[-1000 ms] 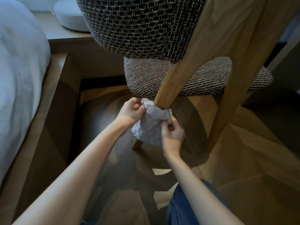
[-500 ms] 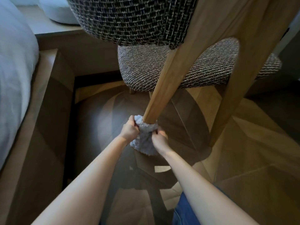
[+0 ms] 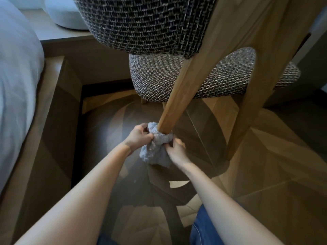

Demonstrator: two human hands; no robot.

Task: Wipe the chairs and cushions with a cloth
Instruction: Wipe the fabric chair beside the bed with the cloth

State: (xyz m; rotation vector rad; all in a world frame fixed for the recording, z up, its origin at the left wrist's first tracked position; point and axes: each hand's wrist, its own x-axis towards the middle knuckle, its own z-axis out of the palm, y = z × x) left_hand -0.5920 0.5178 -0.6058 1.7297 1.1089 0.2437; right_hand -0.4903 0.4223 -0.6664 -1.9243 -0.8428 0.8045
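Cloth (image 3: 156,147) wrapped round the chair leg (image 3: 177,101) near its foot. My left hand (image 3: 138,137) and right hand (image 3: 177,151) both clamped on it, either side. Leg's long axis runs up-right, so I'd wipe along that.

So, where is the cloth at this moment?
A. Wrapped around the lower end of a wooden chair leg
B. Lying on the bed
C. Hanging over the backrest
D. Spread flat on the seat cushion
A: the cloth is bunched around the bottom of the chair leg, held by the left hand and the right hand.
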